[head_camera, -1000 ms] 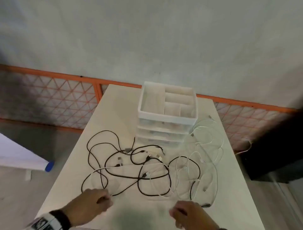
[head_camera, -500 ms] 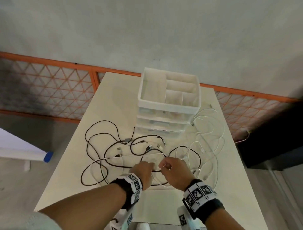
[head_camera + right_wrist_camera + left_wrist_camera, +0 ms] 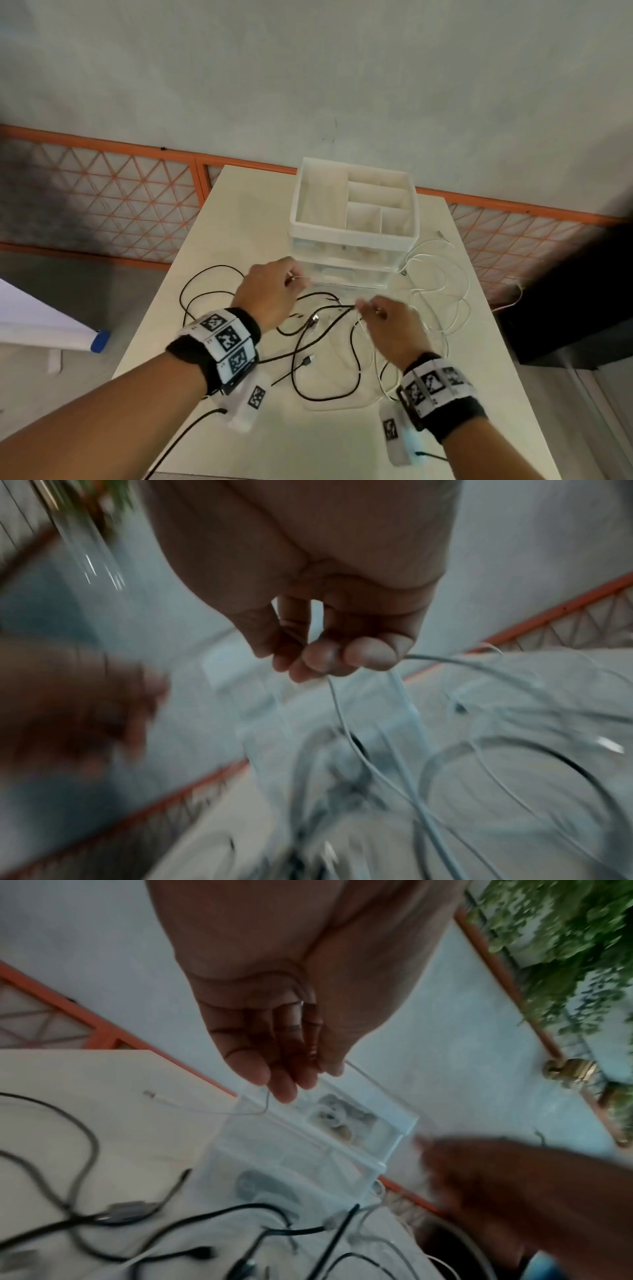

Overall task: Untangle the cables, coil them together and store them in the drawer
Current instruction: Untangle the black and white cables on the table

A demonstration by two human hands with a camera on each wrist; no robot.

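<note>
Black cables (image 3: pixel 322 363) and thin white cables (image 3: pixel 442 294) lie tangled on the white table (image 3: pixel 239 212) in front of a white drawer unit (image 3: pixel 354 226). My left hand (image 3: pixel 274 291) is raised just before the drawers and pinches a thin white cable (image 3: pixel 363 1074) between its fingertips. My right hand (image 3: pixel 390 325) is lifted over the tangle and pinches a white cable (image 3: pixel 342 723) that hangs down in loops. The two hands are apart. The drawer fronts stand pushed in.
The drawer unit's top is an open tray with several compartments (image 3: pixel 363 205). An orange lattice railing (image 3: pixel 102 192) runs behind the table. A dark object (image 3: pixel 575 308) stands right of the table, and a white board with a blue end (image 3: pixel 96 339) lies at the left.
Both hands rose from the near edge to the tangle, took hold of white cable and pulled apart; the left moved up toward the drawers. Black loops have shifted.
</note>
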